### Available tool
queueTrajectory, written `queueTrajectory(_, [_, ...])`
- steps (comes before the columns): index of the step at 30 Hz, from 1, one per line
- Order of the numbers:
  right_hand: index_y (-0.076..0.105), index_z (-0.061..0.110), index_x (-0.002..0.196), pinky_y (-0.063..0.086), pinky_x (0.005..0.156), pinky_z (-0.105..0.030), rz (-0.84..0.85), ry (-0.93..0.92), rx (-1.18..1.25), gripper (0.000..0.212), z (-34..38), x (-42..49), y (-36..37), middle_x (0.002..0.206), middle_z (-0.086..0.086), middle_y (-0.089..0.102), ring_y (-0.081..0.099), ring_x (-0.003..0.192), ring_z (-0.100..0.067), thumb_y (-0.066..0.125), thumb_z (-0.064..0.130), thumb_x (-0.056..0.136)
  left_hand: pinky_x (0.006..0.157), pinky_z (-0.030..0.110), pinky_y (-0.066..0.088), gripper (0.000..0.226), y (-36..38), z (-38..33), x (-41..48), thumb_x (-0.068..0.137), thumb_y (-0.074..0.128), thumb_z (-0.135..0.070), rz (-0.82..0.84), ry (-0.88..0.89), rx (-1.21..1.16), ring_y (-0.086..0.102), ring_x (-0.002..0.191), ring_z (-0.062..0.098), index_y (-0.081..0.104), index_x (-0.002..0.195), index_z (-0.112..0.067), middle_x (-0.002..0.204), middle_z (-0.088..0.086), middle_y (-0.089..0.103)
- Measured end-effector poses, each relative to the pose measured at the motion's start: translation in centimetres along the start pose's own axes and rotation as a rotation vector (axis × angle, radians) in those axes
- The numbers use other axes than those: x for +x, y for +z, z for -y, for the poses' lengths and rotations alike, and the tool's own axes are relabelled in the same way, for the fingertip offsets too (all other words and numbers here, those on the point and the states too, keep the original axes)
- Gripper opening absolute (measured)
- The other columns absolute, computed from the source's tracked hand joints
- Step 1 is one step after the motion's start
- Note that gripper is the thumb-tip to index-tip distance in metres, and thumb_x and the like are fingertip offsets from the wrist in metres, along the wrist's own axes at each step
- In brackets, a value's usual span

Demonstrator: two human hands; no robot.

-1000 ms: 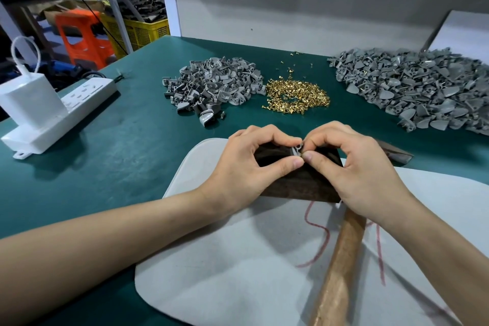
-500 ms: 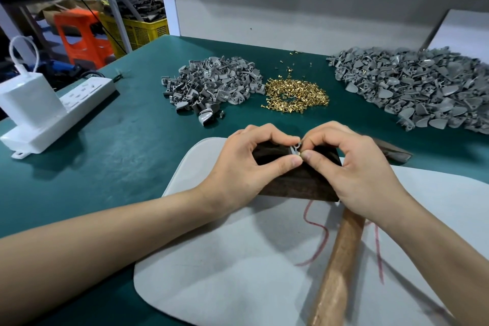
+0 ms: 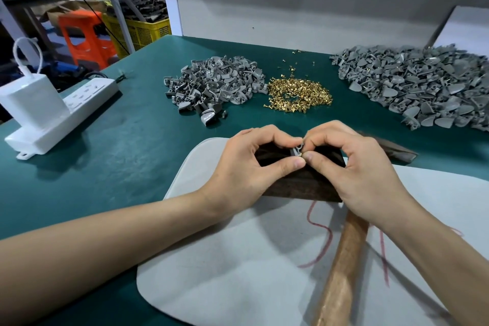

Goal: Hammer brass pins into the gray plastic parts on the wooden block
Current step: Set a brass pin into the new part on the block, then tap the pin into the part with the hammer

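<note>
The wooden block (image 3: 304,185), dark and flat, lies on a pale gray pad (image 3: 238,272) spread over the green worktop (image 3: 119,167). Both hands meet above the block's far half. The left hand (image 3: 246,167) has its thumb and curled forefinger pinching a small gray plastic part (image 3: 297,150), which stands on the block's top face. The right hand (image 3: 360,174) comes in from the other side, its thumb and forefinger pinching a tiny brass pin (image 3: 300,154) right against that part; how far the pin sits in it is too small to tell. The remaining fingers of both hands are curled above the block.

A hammer lies beside the block on its right: the wooden handle (image 3: 341,267) runs from under the right wrist toward the near edge of the pad, and the dark head (image 3: 397,151) sticks out past the right hand, beyond the block's right corner.

Beyond the block, a loose heap of brass pins (image 3: 299,95) lies on the worktop. Left of that heap sits a smaller pile of gray parts (image 3: 217,85); well to the block's far right spreads a larger pile of gray parts (image 3: 418,82). Far to the block's left, a white power strip (image 3: 66,116) carries a white charger (image 3: 31,100).
</note>
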State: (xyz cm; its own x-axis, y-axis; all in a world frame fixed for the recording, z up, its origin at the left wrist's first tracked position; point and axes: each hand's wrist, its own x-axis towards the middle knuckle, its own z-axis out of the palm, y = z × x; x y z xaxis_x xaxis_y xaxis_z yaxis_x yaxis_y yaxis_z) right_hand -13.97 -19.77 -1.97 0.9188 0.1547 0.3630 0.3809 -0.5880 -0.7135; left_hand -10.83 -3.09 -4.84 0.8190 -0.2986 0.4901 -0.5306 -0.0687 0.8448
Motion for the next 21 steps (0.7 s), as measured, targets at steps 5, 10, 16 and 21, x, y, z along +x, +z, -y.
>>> queueTrajectory(5, [0.063,0.023,0.076,0.038,0.089,-0.023,-0.001,-0.013,0.008,0.02,-0.1,0.0,0.1,0.092,0.008,0.06,0.056,0.095,-0.009,0.067,0.005,0.083,0.092,0.052,0.047,0.017,0.1,0.0,0.0,0.073,0.076,-0.025,-0.013,-0.002,0.018,0.066,0.087,0.008,0.068,0.087,-0.03,0.088,-0.018,0.07])
queueTrajectory(10, [0.071,0.03,0.076,0.037,0.102,-0.046,0.061,0.077,0.027,0.014,-0.2,0.4,-1.0,0.104,0.013,0.061,0.057,0.106,-0.008,0.07,0.017,0.08,0.099,0.057,0.04,0.018,0.0,0.2,0.0,0.072,0.076,-0.025,-0.011,-0.044,0.005,0.067,0.093,0.011,0.069,0.089,-0.026,0.092,-0.012,0.071])
queueTrajectory(16, [0.065,0.02,0.074,0.045,0.064,-0.019,-0.122,0.261,-0.157,0.009,-0.3,1.2,-4.3,0.08,0.001,0.066,0.062,0.074,-0.014,0.07,0.02,0.082,0.106,0.059,0.034,0.017,0.1,0.4,-0.2,0.074,0.075,-0.019,-0.024,-0.073,-0.044,0.067,0.097,0.017,0.066,0.088,-0.02,0.096,-0.006,0.073])
queueTrajectory(21, [0.058,0.0,0.063,0.041,0.035,-0.02,0.192,0.844,-0.46,0.047,-2.5,0.7,-6.8,0.042,-0.009,0.061,0.057,0.033,-0.023,0.069,0.043,0.079,0.107,0.064,0.028,0.01,0.2,0.3,-0.3,0.077,0.071,-0.015,-0.022,-0.066,-0.017,0.066,0.095,0.009,0.062,0.082,-0.016,0.094,-0.011,0.071])
